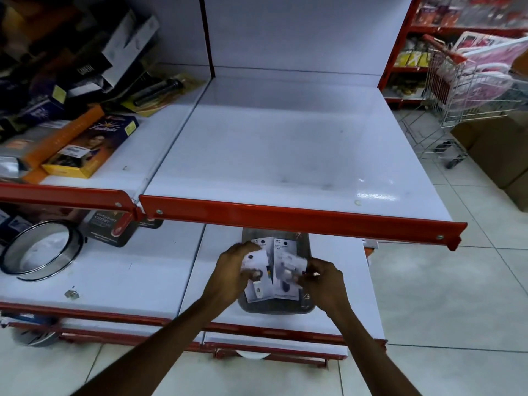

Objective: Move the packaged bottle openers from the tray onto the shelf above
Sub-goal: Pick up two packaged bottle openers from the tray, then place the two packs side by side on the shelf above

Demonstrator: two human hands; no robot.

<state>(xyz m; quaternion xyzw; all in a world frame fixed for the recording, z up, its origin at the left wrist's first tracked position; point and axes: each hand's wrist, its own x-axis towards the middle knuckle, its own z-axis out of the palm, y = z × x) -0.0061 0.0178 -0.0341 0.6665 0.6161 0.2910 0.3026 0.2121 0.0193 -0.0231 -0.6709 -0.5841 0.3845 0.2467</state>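
Note:
A grey tray [278, 305] lies on the lower white shelf, partly under the red front lip of the shelf above [285, 155]. Several white carded bottle opener packs [281, 282] lie in it. My left hand [233, 271] is shut on one pack [255, 260], lifted slightly over the tray's left side. My right hand [324, 278] grips another pack [291, 262] at the tray's right side; motion blur hides its print. The upper shelf's white top is bare in front of me.
Boxed goods [83, 144] pile up on the upper shelf's left section. A round metal ring [43, 250] and a cutter pack [110, 227] lie on the lower shelf to the left. A wire shopping cart [468, 90] and cardboard boxes [497, 150] stand at the right.

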